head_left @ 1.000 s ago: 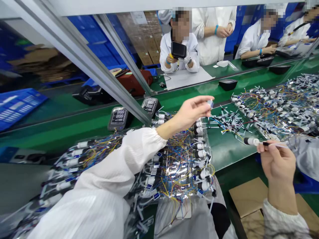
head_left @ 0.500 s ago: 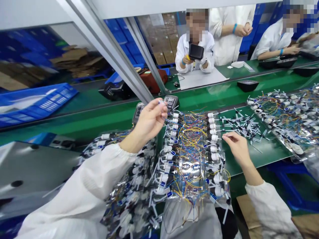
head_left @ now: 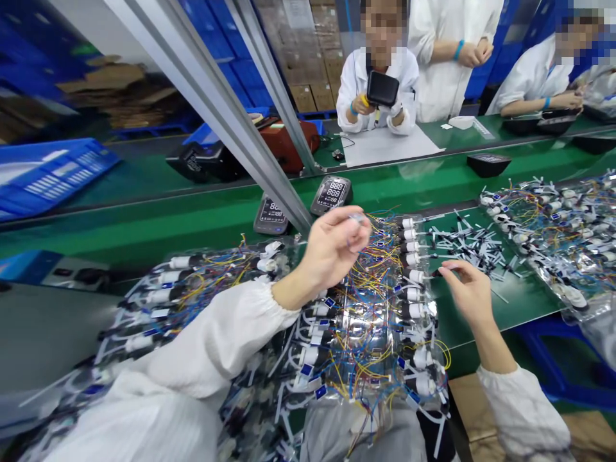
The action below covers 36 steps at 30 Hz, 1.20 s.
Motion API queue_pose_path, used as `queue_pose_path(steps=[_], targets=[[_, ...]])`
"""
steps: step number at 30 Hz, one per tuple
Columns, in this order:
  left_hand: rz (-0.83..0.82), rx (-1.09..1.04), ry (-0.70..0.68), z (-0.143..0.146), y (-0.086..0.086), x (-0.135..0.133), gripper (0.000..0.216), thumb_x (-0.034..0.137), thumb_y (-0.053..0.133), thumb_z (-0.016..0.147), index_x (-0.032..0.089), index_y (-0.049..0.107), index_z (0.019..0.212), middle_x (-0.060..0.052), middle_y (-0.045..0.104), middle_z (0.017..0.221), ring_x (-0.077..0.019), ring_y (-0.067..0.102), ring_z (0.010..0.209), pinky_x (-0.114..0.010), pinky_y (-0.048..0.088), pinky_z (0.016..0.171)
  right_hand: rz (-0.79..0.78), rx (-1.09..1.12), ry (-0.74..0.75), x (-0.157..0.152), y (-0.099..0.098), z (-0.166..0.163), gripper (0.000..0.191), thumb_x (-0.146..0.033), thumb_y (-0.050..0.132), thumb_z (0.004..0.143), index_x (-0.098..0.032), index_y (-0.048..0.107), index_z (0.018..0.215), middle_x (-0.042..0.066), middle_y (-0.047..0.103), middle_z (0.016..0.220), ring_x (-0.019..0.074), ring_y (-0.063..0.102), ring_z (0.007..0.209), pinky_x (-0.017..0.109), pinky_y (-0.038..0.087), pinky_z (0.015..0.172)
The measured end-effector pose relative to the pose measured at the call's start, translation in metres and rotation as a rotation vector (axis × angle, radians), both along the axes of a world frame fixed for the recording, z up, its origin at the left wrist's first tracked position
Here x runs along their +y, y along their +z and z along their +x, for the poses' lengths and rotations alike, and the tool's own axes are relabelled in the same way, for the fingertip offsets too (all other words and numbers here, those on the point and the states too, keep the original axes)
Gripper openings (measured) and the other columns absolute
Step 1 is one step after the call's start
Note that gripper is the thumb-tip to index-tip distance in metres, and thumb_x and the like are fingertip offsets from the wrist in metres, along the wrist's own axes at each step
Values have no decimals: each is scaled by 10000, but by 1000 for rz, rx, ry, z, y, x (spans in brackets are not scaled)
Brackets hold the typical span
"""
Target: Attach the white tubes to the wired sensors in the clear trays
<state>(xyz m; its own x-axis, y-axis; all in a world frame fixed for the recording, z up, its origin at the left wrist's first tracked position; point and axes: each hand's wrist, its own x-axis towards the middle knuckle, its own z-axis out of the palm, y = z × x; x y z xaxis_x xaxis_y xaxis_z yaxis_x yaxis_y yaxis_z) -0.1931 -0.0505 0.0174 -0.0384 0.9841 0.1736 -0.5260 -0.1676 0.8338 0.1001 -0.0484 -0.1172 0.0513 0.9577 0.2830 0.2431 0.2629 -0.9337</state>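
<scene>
My left hand (head_left: 337, 250) is raised over the left column of a tray of parts, thumb and fingers pinched together. A small pale bit shows at its fingertips, too blurred to name. My right hand (head_left: 468, 292) is closed in a pinch at the tray's right edge, on a small dark-ended tube piece (head_left: 436, 273) beside a white pump. Under both hands lies the clear plastic tray (head_left: 353, 321), with small white-and-black pumps (head_left: 414, 311) in two columns and yellow, blue and red wires between them. White tubes stick out from the pumps.
A loose pile of white tube pieces with black joints (head_left: 476, 247) lies right of the tray. More pump trays stand at left (head_left: 192, 282) and far right (head_left: 572, 237). Two display units (head_left: 332, 194) sit behind, near a metal post (head_left: 216, 109). Across the bench a co-worker holds a black device (head_left: 382, 88).
My left hand has moved right, from beside a display unit to over the tray's left column. My right hand has shifted slightly right and down. The view has turned a little.
</scene>
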Motion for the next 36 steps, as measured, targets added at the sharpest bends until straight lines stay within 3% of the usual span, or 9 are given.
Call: queue_pose_path(steps=[3, 5, 8, 11, 15, 17, 21, 26, 36], targets=[[64, -54, 88, -12, 14, 1, 239, 350, 928, 738, 265, 791, 915, 14, 687, 792, -80, 597, 643, -150, 372, 441, 88, -111, 25, 1, 1, 2, 127, -368, 761, 913, -241, 758, 912, 76, 771, 985, 249, 710, 951, 436, 562, 903], [99, -8, 98, -15, 9, 4, 270, 334, 961, 689, 267, 813, 905, 12, 697, 778, -81, 590, 636, -155, 404, 463, 93, -118, 79, -1, 2, 1, 124, -355, 751, 922, -250, 770, 984, 78, 769, 1018, 248, 716, 963, 432, 575, 889], [37, 182, 75, -7, -19, 10, 295, 301, 957, 696, 234, 825, 951, -10, 743, 803, -87, 618, 646, -185, 502, 553, 50, -13, 62, -4, 4, -4, 202, -335, 779, 900, -253, 757, 1083, 62, 774, 987, 231, 733, 905, 413, 603, 858], [-54, 395, -4, 7, -53, 13, 324, 315, 941, 717, 184, 815, 985, -71, 797, 964, -150, 717, 799, -285, 618, 746, 99, 3, 26, -4, 12, -12, 137, -324, 791, 892, -261, 775, 1012, 54, 775, 957, 234, 732, 909, 420, 603, 878], [-56, 519, -150, 19, -77, 10, 301, 351, 893, 773, 165, 819, 997, -110, 808, 1041, -216, 758, 922, -409, 637, 911, 125, -146, 265, 2, 27, -26, 242, -308, 689, 971, -314, 792, 1190, 47, 766, 980, 217, 727, 909, 407, 604, 850], [-51, 528, -181, 21, -81, 8, 295, 340, 886, 783, 167, 821, 1012, -112, 809, 1059, -222, 762, 946, -420, 633, 941, 102, -132, 349, 5, 31, -33, 271, -307, 731, 947, -309, 784, 1213, 35, 763, 919, 204, 723, 842, 390, 609, 802], [-77, 505, -210, 21, -86, 6, 289, 317, 889, 782, 164, 820, 1017, -110, 809, 1066, -211, 761, 946, -414, 628, 956, 124, -55, 370, 7, 28, -46, 93, -299, 759, 930, -287, 825, 994, 43, 763, 887, 208, 714, 835, 387, 604, 774], [-71, 460, -236, 23, -94, 7, 293, 310, 896, 780, 150, 811, 1011, -114, 804, 1057, -196, 757, 931, -387, 629, 926, 9, 33, 309, 1, 19, -58, 142, -301, 755, 933, -274, 811, 1060, 36, 748, 906, 173, 689, 760, 347, 594, 708], [-83, 476, -259, 25, -98, 4, 272, 288, 902, 779, 148, 813, 995, -102, 800, 1015, -162, 738, 857, -335, 621, 860, 84, 134, 274, -3, 20, -63, 58, -230, 773, 909, -270, 815, 906, 52, 782, 954, 201, 729, 908, 376, 609, 836]])
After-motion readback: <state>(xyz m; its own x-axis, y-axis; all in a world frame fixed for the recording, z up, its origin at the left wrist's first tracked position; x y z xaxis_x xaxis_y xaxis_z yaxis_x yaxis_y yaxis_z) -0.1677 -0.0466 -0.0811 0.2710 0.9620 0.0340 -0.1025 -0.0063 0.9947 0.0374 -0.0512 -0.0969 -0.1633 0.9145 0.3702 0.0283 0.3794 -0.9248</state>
